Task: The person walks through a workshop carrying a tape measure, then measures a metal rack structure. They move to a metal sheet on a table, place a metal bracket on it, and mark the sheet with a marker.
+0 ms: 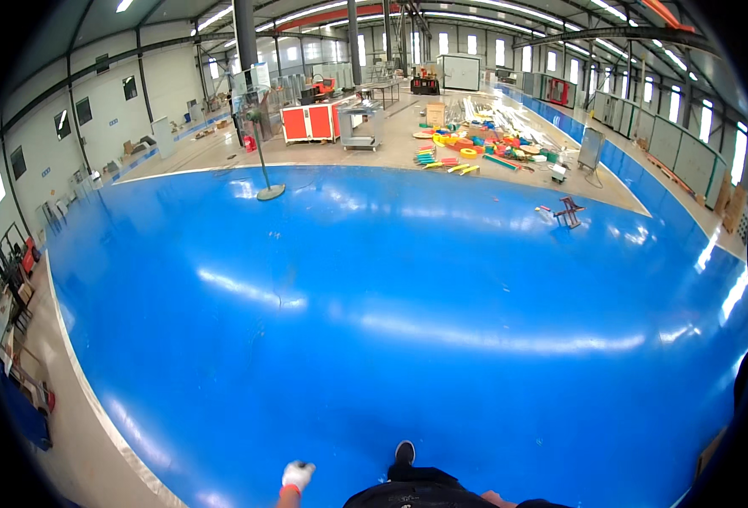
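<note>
My left hand [298, 476], in a white glove with an orange-red band at the wrist, hangs low over the blue floor [408, 262]. Its fingers look curled, and a small dark patch shows at their tips; whether that is a held thing or part of the glove is too small to tell. At the lower edge, beside my dark clothing, only a bit of my right hand or wrist [497, 499] shows, its fingers hidden. One dark shoe [404, 452] with a pale rim is on the floor ahead of my body.
A pedestal fan [270, 193] and a small dark stool [569, 212] stand ahead. Beyond are a red-and-white cabinet [310, 123], a grey wheeled cabinet [360, 129] and a heap of colourful parts [484, 144]. A forklift [14, 254] is at far left.
</note>
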The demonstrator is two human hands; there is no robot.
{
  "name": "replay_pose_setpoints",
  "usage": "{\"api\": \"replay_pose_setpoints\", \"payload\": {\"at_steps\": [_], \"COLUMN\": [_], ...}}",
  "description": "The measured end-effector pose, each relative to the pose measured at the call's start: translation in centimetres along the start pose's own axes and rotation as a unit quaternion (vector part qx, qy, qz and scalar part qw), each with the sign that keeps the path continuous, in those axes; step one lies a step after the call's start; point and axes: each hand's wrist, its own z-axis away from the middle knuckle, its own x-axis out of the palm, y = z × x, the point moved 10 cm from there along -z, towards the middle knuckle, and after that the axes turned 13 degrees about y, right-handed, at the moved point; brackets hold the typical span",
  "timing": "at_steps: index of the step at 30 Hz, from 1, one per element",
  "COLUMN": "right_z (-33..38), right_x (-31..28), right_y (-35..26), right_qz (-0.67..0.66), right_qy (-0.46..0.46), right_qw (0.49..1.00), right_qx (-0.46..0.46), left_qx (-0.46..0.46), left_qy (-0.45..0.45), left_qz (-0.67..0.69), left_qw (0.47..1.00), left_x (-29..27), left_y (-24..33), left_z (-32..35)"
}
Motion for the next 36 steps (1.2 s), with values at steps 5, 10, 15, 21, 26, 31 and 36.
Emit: {"api": "replay_pose_setpoints", "payload": {"at_steps": [5, 10, 15, 21, 26, 31, 36], "right_z": [-13.3, -14.6, -24.3, -30.7, -36.2, -45.3, -49.4], "right_x": [1.8, 22.9, 38.9, 50.8, 58.0, 60.4, 68.1], "right_y": [-23.2, -45.3, -62.4, -80.1, -92.1, -98.8, -113.0], "right_qz": [0.850, 0.624, 0.589, 0.564, 0.554, 0.653, 0.673], "right_qy": [0.024, 0.285, 0.314, 0.365, 0.379, 0.280, 0.207], "right_qw": [0.449, 0.723, 0.735, 0.719, 0.720, 0.693, 0.704], "right_qx": [-0.275, -0.084, -0.125, -0.178, -0.175, -0.124, -0.092], "left_qx": [0.018, 0.008, 0.003, 0.035, 0.058, 0.058, 0.035], "left_qy": [-0.141, -0.168, -0.159, -0.088, -0.032, 0.006, -0.040], "left_qz": [0.035, -0.035, -0.060, -0.103, -0.089, -0.036, -0.038], "left_qw": [0.989, 0.985, 0.985, 0.990, 0.994, 0.998, 0.998], "left_x": [10.4, 10.9, 11.3, 6.2, -2.1, -3.2, 1.6], "left_y": [7.4, 15.2, 25.6, 40.7, 62.2, 82.1, 90.6], "left_z": [-4.1, -13.4, -30.2, -55.2, -78.8, -95.4, -102.6]}}
